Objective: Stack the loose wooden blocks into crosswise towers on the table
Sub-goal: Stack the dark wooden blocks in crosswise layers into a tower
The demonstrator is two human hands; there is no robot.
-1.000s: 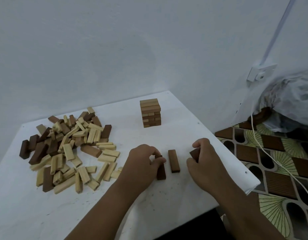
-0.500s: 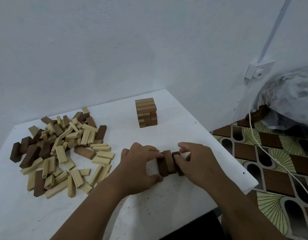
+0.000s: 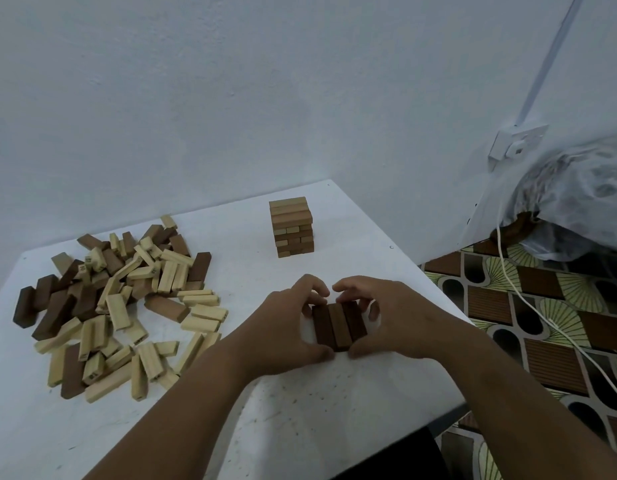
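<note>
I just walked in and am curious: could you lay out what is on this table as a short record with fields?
surface: white table
finished: small crosswise tower of brown wooden blocks, far side
in progress: row of three dark brown wooden blocks, side by side, flat
left hand: grips the row's left side
right hand: grips its right side
supply: loose pile of pale and dark wooden blocks, left

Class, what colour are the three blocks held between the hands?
Dark brown; the three blocks show best in the head view.
</note>
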